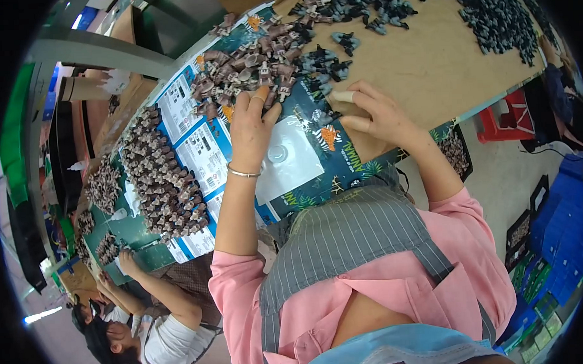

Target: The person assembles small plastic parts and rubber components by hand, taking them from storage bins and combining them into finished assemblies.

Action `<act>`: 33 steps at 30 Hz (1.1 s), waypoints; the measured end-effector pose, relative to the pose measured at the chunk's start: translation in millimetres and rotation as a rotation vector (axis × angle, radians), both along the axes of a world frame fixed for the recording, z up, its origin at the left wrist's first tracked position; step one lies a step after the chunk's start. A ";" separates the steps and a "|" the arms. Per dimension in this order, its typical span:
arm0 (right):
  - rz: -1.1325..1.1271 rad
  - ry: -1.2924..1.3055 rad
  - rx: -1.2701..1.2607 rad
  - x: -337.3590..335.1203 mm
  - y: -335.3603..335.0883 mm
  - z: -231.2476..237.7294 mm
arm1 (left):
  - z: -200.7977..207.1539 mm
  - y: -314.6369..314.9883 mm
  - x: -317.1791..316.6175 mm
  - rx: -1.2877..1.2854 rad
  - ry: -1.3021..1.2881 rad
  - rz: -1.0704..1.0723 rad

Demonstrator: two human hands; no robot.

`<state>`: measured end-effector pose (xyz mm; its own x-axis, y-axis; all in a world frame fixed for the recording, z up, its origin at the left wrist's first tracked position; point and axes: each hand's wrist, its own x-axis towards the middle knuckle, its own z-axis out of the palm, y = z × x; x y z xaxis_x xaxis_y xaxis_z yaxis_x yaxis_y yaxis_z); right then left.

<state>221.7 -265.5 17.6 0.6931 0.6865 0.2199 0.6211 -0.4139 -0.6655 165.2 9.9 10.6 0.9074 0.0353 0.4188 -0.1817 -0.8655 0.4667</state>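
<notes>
My left hand reaches to the near edge of a pile of small brown plastic figure parts. Its thumb and index finger are apart, an orange cover sits on the index finger, and the fingertips touch or nearly touch the pieces. My right hand hovers at the right, thumb and white-wrapped index finger apart. Just left of it are small dark grey-and-black pieces. Beneath my left wrist lies a clear plastic bag or sheet, on a printed dark green card sheet.
Many dark pieces cover the brown paper at the back right. Rows of assembled brown figures stand on the left. A co-worker works at lower left. On the floor are a red crate and blue bins.
</notes>
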 end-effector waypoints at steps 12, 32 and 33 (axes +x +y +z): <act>0.187 -0.094 -0.103 -2.6 31.6 -20.6 | -1.9 22.4 -57.5 -0.886 0.345 0.166; -0.114 0.432 0.114 -24.9 38.9 -10.9 | -9.3 9.6 -140.8 -1.681 0.000 0.336; -0.136 0.763 0.249 -28.2 39.1 -8.9 | -9.9 8.7 -143.7 -1.672 0.014 0.303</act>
